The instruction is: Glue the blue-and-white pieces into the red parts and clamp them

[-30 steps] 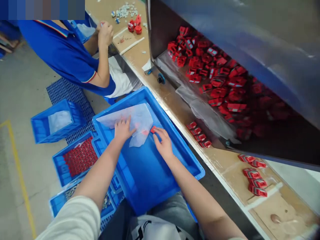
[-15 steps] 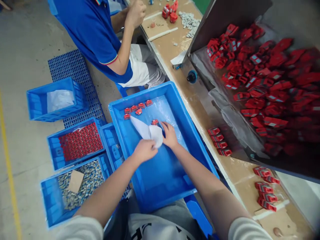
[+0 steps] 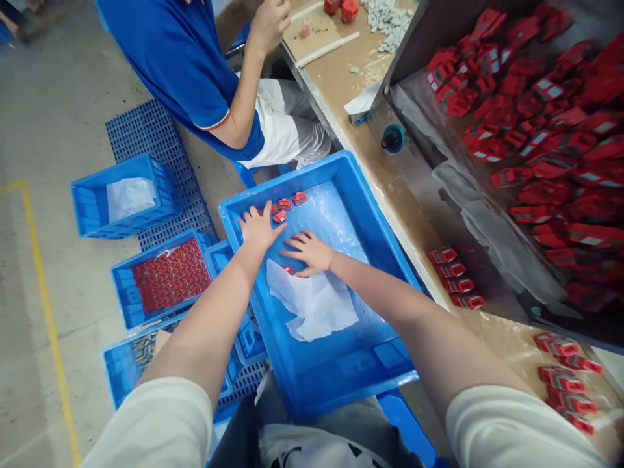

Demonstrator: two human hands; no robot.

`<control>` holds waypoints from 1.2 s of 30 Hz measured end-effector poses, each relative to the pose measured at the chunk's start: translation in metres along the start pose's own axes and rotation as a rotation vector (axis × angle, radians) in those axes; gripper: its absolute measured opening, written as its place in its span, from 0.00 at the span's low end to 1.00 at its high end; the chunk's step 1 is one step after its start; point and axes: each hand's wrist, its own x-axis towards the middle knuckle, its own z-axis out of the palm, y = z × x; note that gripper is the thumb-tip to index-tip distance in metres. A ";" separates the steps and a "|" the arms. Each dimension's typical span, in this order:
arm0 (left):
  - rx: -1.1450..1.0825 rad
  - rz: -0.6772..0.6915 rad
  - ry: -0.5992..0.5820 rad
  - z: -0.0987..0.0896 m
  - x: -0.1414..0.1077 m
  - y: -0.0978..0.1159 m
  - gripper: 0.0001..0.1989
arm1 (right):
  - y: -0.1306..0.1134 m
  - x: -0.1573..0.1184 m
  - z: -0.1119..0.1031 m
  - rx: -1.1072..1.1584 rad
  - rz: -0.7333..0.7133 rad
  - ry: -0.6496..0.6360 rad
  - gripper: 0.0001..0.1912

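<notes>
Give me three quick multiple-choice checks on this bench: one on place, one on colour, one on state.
1. Where does the crumpled white paper sheet lie?
A. In the large blue plastic tray
B. On the floor
C. On the bench

2. What colour are the small plastic parts near the left hand?
A. Green
B. Red
C. Yellow

3. How is the right hand?
A. Fisted
B. Gripping a tool
C. Open, fingers spread

Answers: 1 A, the sheet rests on the tray floor. 2 B, they are red. 3 C, it lies flat and holds nothing.
</notes>
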 end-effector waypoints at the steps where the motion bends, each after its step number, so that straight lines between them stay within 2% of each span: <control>1: -0.016 -0.021 -0.006 0.010 0.007 0.000 0.44 | -0.006 0.007 0.004 0.010 -0.023 -0.006 0.43; 3: -0.079 -0.078 0.044 0.030 0.013 0.004 0.43 | -0.019 0.023 0.014 0.016 -0.028 -0.014 0.40; 5: -0.130 -0.142 0.126 0.043 0.014 0.010 0.42 | -0.031 0.035 0.022 0.007 -0.031 -0.037 0.31; 7: -0.146 -0.155 0.159 0.049 0.016 0.016 0.39 | -0.037 0.040 0.026 0.002 -0.066 -0.083 0.23; 10: -0.138 -0.061 0.126 0.049 0.022 0.017 0.34 | -0.029 0.027 0.022 0.010 -0.065 -0.116 0.18; 12: -0.116 0.022 0.104 0.047 0.028 0.013 0.31 | -0.012 0.013 0.013 0.008 0.070 -0.079 0.18; 15: -0.075 0.126 0.059 0.041 0.038 0.006 0.33 | 0.028 0.005 -0.009 0.020 0.450 0.089 0.19; 17: -0.044 0.198 0.007 0.033 0.043 0.005 0.38 | 0.053 0.013 -0.027 0.030 0.682 0.227 0.23; 19: 0.008 0.270 -0.055 0.020 0.045 0.010 0.42 | 0.069 0.027 -0.047 0.036 0.766 0.266 0.28; 22: 0.103 0.331 -0.142 0.000 0.044 0.022 0.41 | 0.080 0.047 -0.070 0.076 0.665 0.169 0.35; 25: 0.145 0.397 -0.141 -0.005 0.048 0.027 0.40 | 0.093 0.049 -0.072 0.098 0.654 0.218 0.34; 27: 0.161 0.430 -0.114 -0.001 0.049 0.028 0.40 | 0.098 0.038 -0.064 0.148 0.683 0.294 0.34; 30: 0.227 0.475 -0.104 0.002 0.046 0.030 0.38 | 0.086 0.012 -0.056 0.203 0.709 0.354 0.28; 33: 0.370 0.580 -0.146 -0.001 0.050 0.038 0.36 | 0.067 -0.014 -0.056 0.091 0.699 0.253 0.23; 36: 0.464 0.654 -0.275 -0.004 0.059 0.050 0.36 | 0.054 -0.035 -0.063 -0.071 0.656 0.094 0.20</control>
